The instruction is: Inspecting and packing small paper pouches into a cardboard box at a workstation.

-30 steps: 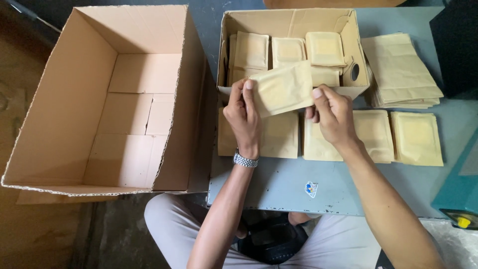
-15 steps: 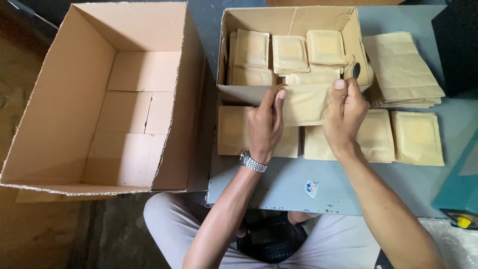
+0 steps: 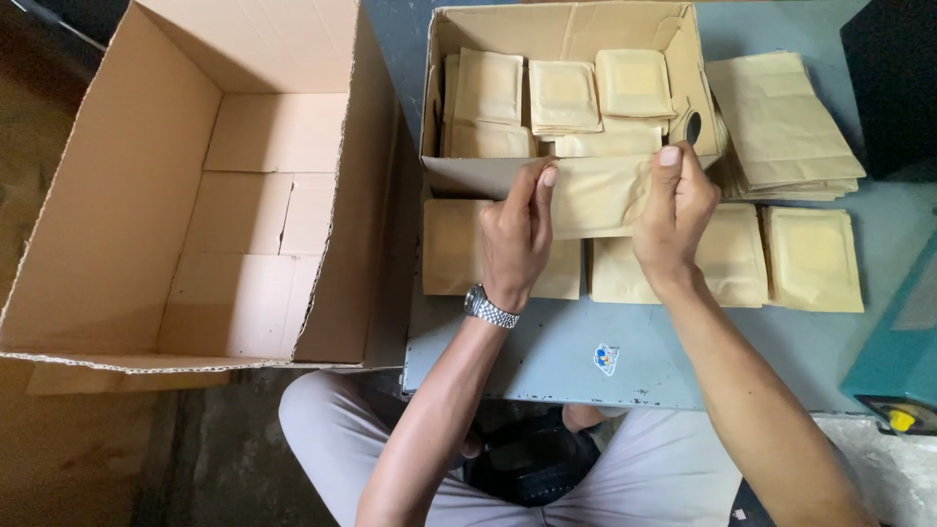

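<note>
My left hand and my right hand both grip one tan paper pouch, held flat just in front of the near wall of a small cardboard box. That box holds several stacked tan pouches. Under my hands, filled pouches lie in a row on the grey-blue table. A metal watch sits on my left wrist.
A large open cardboard box stands to the left, beside the table. A stack of flat tan bags lies right of the small box. A teal machine with a yellow knob is at the right edge.
The pouch has come down from above the small box to its front wall. My hands have shifted their grip along its top edge, fingers now pinching it.
</note>
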